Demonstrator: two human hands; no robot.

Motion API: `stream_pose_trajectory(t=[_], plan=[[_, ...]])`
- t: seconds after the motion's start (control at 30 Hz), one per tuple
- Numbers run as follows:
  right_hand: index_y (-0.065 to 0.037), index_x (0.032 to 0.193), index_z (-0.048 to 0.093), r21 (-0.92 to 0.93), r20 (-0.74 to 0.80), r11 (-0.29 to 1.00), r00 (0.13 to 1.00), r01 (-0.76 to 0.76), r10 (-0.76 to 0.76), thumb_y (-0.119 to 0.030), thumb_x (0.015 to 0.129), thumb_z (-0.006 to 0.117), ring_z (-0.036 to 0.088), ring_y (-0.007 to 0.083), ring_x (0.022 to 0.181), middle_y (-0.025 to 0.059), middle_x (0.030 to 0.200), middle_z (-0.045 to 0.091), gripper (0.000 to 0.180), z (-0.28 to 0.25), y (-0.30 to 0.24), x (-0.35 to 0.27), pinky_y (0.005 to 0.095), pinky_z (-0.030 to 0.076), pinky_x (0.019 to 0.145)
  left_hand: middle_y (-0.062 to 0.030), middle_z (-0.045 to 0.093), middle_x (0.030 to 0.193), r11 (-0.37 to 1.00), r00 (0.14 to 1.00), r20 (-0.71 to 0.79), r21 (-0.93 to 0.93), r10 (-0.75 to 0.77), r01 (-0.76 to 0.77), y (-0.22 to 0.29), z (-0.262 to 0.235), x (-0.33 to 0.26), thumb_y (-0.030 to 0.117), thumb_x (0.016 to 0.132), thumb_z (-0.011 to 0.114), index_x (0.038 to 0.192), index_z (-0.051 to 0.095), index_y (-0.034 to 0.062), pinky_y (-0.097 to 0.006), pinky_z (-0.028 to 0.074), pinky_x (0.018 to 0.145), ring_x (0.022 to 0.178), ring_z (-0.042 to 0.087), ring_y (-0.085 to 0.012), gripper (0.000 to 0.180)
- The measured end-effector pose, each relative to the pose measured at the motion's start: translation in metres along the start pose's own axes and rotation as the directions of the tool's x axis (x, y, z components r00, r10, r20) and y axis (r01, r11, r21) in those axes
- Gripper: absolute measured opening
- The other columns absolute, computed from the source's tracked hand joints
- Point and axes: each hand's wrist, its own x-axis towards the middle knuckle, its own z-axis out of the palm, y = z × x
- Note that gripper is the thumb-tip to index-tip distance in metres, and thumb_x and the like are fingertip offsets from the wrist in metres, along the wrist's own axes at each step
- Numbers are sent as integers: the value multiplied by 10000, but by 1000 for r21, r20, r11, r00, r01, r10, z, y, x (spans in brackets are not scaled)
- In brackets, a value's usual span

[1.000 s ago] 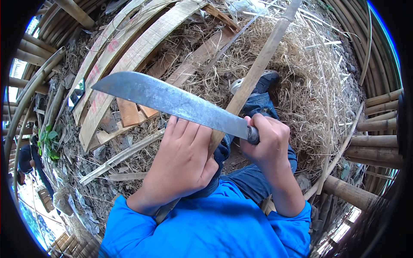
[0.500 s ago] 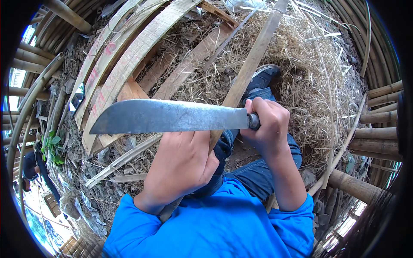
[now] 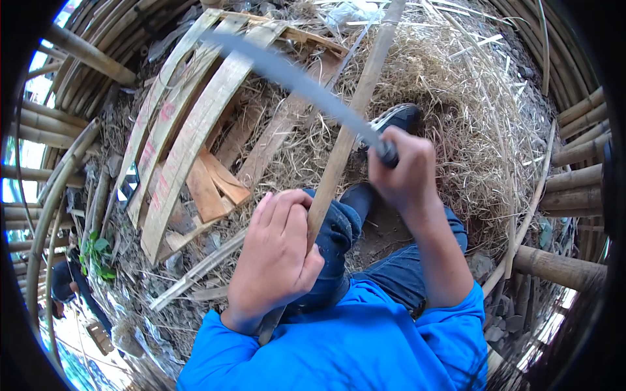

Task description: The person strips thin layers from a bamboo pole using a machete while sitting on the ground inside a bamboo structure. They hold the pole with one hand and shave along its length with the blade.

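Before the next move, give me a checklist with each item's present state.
1. Right hand closed on the dark rounded handle of the long grey metal machete: ok.
2. Left hand gripping the long flat brown woody strip: ok.
3. Left fingers off the blade: ok, visibly apart.
4. Blade off the strip: cannot tell; they cross in view, contact unclear.
5. Leg in blue denim well away from the strip: not ok, close beside it in view.
6. Blade edge undamaged: cannot tell, blurred.

Of the 2, the left hand (image 3: 270,253) curls, thumb apart, and the higher right hand (image 3: 405,168), slightly blurred, seems clenched
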Motion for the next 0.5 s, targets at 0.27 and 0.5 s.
stream_pose_trajectory(t=[0.27,0.5], plan=[[-98,711,585,-76,108,987,986,139,-130,-182,583,723,624,298,579,112,594,595,206,-8,-17,-5,399,491,544,-218,477,1135,999,1000,13,-42,0,0,-1,-1,1,183,745,537,1022,468,-61,-536,322,1031,1109,467,-401,375],[-91,658,593,-140,7,990,1000,5,-4,-150,661,677,631,313,583,131,580,592,103,-5,15,26,409,507,560,-226,487,1108,999,1000,22,-42,-18,19,3,-4,-1,181,753,541,1024,461,-64,-538,317,1041,1109,469,-402,373]])
